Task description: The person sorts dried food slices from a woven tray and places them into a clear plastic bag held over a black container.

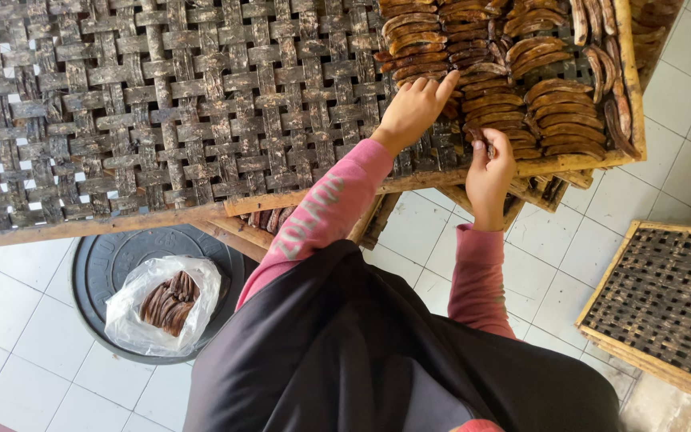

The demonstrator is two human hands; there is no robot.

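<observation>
The left hand (414, 108) is reaching out over the woven tray (169, 112), its grip loose and holding nothing, the fingers stretched forward so the tips are touching the near edge of the dried banana slices (513, 88). The right hand (489, 176) is hovering just beside it to the right, at the tray's near wooden rim, its grip narrowed with finger and thumb pinching a small dark piece; what exactly that piece is I cannot tell. The brown slices are lying in overlapping rows on the far right part of the tray, while the rest of the weave to the left is lying bare. Both pink sleeves (325, 212) are coming up from a black garment (377, 352) near the bottom. Under the tray's near rim, another layer with more slices is showing. On the tiled floor (17, 320) to the near left, a clear plastic bag (161, 304) of slices is resting on a round dark lid (101, 268). A second, smaller woven tray (665, 300) is sitting at the near right.
</observation>
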